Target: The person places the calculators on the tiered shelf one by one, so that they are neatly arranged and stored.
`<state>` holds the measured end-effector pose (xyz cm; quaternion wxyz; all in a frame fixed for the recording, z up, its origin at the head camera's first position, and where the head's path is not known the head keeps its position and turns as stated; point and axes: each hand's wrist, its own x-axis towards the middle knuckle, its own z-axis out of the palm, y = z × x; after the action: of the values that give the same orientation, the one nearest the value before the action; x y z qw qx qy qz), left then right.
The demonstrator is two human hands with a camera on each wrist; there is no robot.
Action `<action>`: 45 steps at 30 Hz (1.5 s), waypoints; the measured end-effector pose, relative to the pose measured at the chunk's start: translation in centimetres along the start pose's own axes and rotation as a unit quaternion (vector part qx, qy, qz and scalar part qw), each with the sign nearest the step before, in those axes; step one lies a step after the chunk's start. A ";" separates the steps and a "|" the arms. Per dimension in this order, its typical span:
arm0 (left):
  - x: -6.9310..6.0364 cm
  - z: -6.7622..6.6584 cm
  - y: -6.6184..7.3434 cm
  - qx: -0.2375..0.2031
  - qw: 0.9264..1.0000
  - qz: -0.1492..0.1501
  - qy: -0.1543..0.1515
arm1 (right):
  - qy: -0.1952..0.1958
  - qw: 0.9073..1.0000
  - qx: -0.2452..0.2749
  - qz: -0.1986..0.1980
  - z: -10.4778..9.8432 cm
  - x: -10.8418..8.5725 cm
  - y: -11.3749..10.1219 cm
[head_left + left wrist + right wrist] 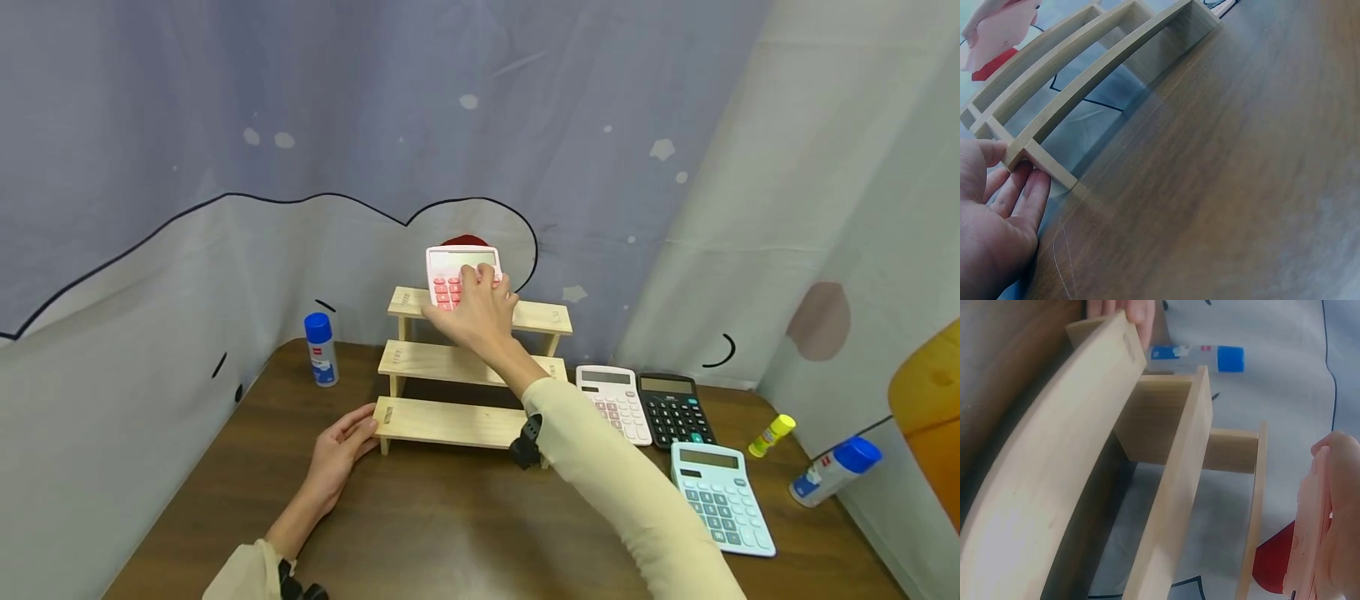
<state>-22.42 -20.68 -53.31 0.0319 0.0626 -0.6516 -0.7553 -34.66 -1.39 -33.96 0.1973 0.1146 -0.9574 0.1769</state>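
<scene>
A three-tier wooden shelf (450, 421) stands on the table. My right hand (480, 317) grips a pink calculator (442, 261) over the top tier, fingers across its front; the right wrist view shows the calculator (1310, 531) edge-on beside the top board, part of the hand (1344, 519) cut off. Whether it touches the board I cannot tell. My left hand (337, 454) holds the left end of the lowest tier. In the left wrist view the thumb of that hand (997, 219) lies on the board's end (1041, 125) and the fingers are under it.
Right of the shelf lie a white-pink calculator (611, 400), a black one (675, 412) and a light blue one (723, 500). Farther right are a yellow glue stick (771, 436) and a blue-capped bottle (832, 472). Another blue-capped bottle (321, 350) stands at the back left, before a curtain (225, 275).
</scene>
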 end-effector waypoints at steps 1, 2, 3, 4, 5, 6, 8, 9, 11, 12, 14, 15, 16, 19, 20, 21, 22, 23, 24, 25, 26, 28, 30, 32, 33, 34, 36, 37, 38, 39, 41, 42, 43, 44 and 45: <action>0.0 0.0 0.0 0.000 1.000 0.000 0.001 | -0.002 1.000 -0.002 0.005 0.1 0.2 -0.2; 0.0 0.0 0.0 0.001 1.000 0.001 0.001 | -0.005 1.000 -0.005 0.008 0.1 0.5 -0.4; 0.0 0.0 0.0 0.001 1.000 0.002 0.002 | -0.007 1.000 -0.008 0.012 0.2 0.6 -0.6; 0.0 0.0 0.0 0.001 1.000 0.002 0.003 | -0.010 1.000 -0.011 0.016 0.3 0.8 -0.7; 0.0 0.0 0.1 0.001 1.000 0.001 0.004 | -0.014 1.000 -0.016 0.021 0.4 1.0 -0.9; 0.0 0.0 0.0 0.002 1.000 -0.001 0.005 | -0.017 0.999 -0.019 0.025 0.6 1.1 -1.1; -0.2 0.0 0.1 0.002 1.000 -0.003 0.005 | -0.021 0.999 -0.026 0.035 0.9 1.4 -1.5; -0.2 0.0 0.1 0.002 1.000 -0.005 0.006 | -0.021 0.999 -0.028 0.040 1.1 1.5 -1.7; -0.4 -0.1 0.1 0.002 1.000 -0.007 0.006 | -0.018 0.998 -0.036 0.050 1.3 1.9 -2.1; -0.4 -0.1 0.1 0.002 1.000 -0.006 0.006 | -0.015 0.998 -0.038 0.055 1.4 2.0 -2.3; -0.4 -0.2 0.1 0.004 1.000 -0.005 0.007 | -0.011 0.997 -0.040 0.064 1.6 2.4 -2.7; -0.4 -0.2 0.1 0.004 1.000 -0.003 0.008 | -0.010 0.997 -0.041 0.068 1.6 2.5 -3.0; -0.5 -0.2 0.1 0.004 1.000 -0.002 0.008 | -0.012 0.996 -0.043 0.074 1.7 2.6 -3.2; -0.5 -0.2 0.1 0.005 1.000 -0.004 0.007 | -0.020 0.995 -0.050 0.088 1.9 2.9 -3.7; -0.6 -0.3 0.1 0.004 1.000 -0.005 0.007 | -0.025 0.994 -0.053 0.092 2.0 3.0 -3.9; -0.6 -0.3 0.1 0.004 1.000 -0.006 0.006 | -0.029 0.993 -0.055 0.095 2.1 3.0 -4.1; -0.7 -0.3 0.1 0.003 1.000 -0.007 0.006 | -0.034 0.993 -0.057 0.099 2.2 3.1 -4.3; -0.7 -0.3 0.0 0.002 1.000 -0.008 0.005 | -0.036 0.992 -0.062 0.101 2.3 3.3 -4.4; -0.7 -0.3 0.0 0.001 1.000 -0.007 0.006 | -0.038 0.992 -0.063 0.104 2.4 3.4 -4.5; -0.8 -0.3 0.0 0.000 1.000 -0.006 0.006 | -0.038 0.991 -0.065 0.107 2.5 3.6 -4.7; -0.8 -0.3 0.1 -0.002 1.000 -0.004 0.007 | -0.037 0.991 -0.069 0.109 2.5 3.9 -4.8; -0.8 -0.4 0.2 -0.004 1.000 0.000 0.006 | -0.036 0.990 -0.074 0.116 2.6 4.4 -5.0; -0.8 -0.5 0.3 -0.003 1.000 0.003 0.005 | -0.038 0.989 -0.075 0.122 2.8 4.9 -5.2; -0.9 -0.6 0.5 -0.002 1.000 0.003 0.003 | -0.043 0.988 -0.075 0.125 3.1 5.2 -5.5; -0.9 -0.7 0.6 0.000 1.000 0.002 0.002 | -0.047 0.988 -0.071 0.125 3.2 5.2 -5.7; -1.0 -0.8 0.6 0.001 1.000 0.001 0.003 | -0.051 0.989 -0.069 0.124 3.4 5.3 -5.8; -1.1 -0.9 0.7 0.002 1.000 0.000 0.004 | -0.053 0.989 -0.069 0.122 3.8 5.1 -6.0; -1.1 -0.9 0.7 0.001 1.000 0.001 0.003 | -0.053 0.989 -0.071 0.122 4.0 5.0 -6.1; -1.2 -0.9 0.7 0.000 1.000 0.003 0.003 | -0.051 0.988 -0.075 0.123 4.2 4.9 -6.2; -1.2 -0.9 0.7 -0.001 1.000 0.004 0.001 | -0.051 0.988 -0.078 0.124 4.3 4.8 -6.2; -1.1 -0.8 0.5 -0.004 1.000 0.006 -0.003 | -0.048 0.987 -0.084 0.129 4.3 4.6 -6.1; -1.1 -0.7 0.5 -0.006 1.000 0.007 -0.004 | -0.048 0.986 -0.087 0.131 4.3 4.5 -6.0; -1.1 -0.6 0.4 -0.007 1.000 0.008 -0.006 | -0.048 0.986 -0.089 0.133 4.2 4.5 -5.8; -1.1 -0.5 0.4 -0.007 1.000 0.007 -0.006 | -0.049 0.986 -0.089 0.133 4.2 4.5 -5.7; -1.2 -0.4 0.3 -0.008 1.000 0.005 -0.006 | -0.050 0.986 -0.087 0.134 4.2 4.5 -5.5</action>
<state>-21.24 -20.95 -53.00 0.0324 0.0547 -0.6463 -0.7604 -38.51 -8.68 -34.09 0.1332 -0.0239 -0.9845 0.1117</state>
